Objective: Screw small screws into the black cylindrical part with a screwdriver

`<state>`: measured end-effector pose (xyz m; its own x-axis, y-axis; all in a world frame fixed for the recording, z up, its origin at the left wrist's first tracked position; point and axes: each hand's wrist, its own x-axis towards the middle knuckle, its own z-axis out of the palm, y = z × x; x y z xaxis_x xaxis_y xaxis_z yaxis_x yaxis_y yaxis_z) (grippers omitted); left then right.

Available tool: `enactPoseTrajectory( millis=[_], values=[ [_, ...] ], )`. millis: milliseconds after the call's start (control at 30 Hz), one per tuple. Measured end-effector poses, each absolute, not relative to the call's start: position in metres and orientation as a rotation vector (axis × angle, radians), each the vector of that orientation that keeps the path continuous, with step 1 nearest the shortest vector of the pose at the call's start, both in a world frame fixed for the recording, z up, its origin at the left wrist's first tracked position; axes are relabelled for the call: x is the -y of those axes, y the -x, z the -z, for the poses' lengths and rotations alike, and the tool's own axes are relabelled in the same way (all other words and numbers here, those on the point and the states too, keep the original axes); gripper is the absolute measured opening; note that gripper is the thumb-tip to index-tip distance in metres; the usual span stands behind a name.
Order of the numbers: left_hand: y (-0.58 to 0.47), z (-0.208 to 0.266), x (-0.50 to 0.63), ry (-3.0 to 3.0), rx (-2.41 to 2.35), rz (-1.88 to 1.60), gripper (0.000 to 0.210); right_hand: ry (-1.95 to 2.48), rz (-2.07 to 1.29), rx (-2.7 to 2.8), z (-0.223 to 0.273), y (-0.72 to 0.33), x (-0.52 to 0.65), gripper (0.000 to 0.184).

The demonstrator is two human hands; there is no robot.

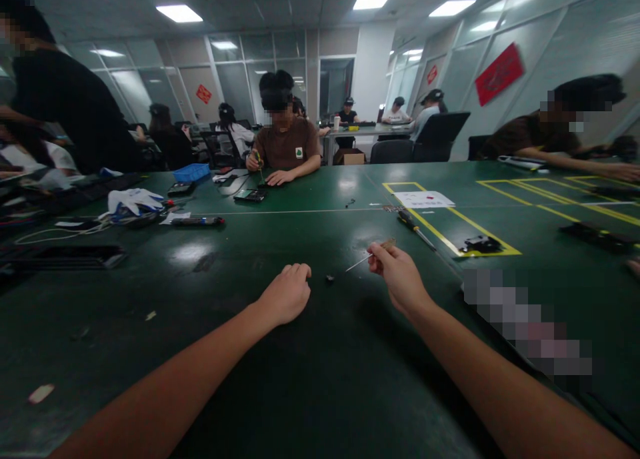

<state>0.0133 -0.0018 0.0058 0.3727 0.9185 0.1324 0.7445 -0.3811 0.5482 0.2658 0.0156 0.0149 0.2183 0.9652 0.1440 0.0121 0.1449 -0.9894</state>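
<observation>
My right hand [400, 276] pinches a tool with a thin metal shaft [359, 263]. The shaft points down and left, and most of its handle is hidden in my fingers. Just beyond its tip lies a small dark piece [330, 279] on the green table [320, 386]. On the other side of that piece is my left hand [287, 292], low over the table with its fingers curled in. Whatever those fingers hold, if anything, is out of sight. A black-and-yellow screwdriver [416, 229] lies past my right hand.
Black parts [480, 246] sit inside yellow tape lines at right, near a paper sheet [425, 199]. White gloves [133, 202], a dark pen-like tool [197, 221] and a blue basket [192, 172] are at left. Opposite, a person [285, 139] works at the table; others are around.
</observation>
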Motion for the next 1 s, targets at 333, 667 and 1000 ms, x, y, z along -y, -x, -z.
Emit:
enactPoseTrajectory(
  millis=[333,667,1000],
  values=[
    [-0.042,-0.001,-0.011,-2.4,-1.542,-0.476,0.045,1.247,-0.841,1.192,-0.015,-0.267,-0.014,0.031],
    [-0.038,-0.006,-0.025,-2.324,-1.473,-0.62,0.027,1.245,-0.828,1.215,-0.011,-0.267,-0.016,0.032],
    [0.122,-0.037,-0.037,-1.61,-1.956,-1.124,0.04,1.241,-0.836,1.225,-0.011,-0.266,-0.016,0.033]
  ],
)
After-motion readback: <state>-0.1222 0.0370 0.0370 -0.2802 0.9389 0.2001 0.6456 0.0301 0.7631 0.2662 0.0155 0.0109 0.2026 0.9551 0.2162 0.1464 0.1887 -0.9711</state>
